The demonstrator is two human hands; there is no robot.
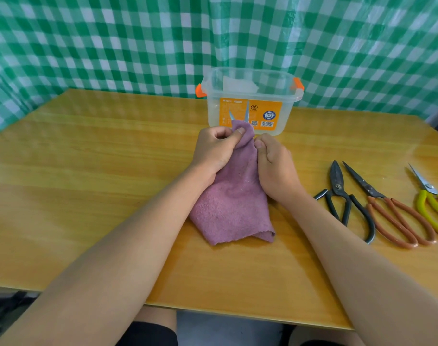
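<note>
Item: scissors (247,112), at mid-table (88,171), swaddled in a purple cloth (232,203). Only two parted blade tips show, pointing toward the clear plastic box (250,78).

Left hand (213,148) pinches the cloth over the blades. Right hand (275,166) curls round the wrapped part below.

Handling, by my reckoning: steel stiff, light, sharp-tipped; cloth soft, apt to slide on metal. Best gripped low, at the covered handles.

Three further pairs (370,193) lie to the right.

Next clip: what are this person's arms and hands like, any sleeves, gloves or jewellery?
The left forearm and right forearm are bare, no sleeve in view. The left hand and right hand wear no gloves, rings, watch or bracelet. The thumbnails are short and unpainted. At the bottom edge, dark shorts show.
</note>
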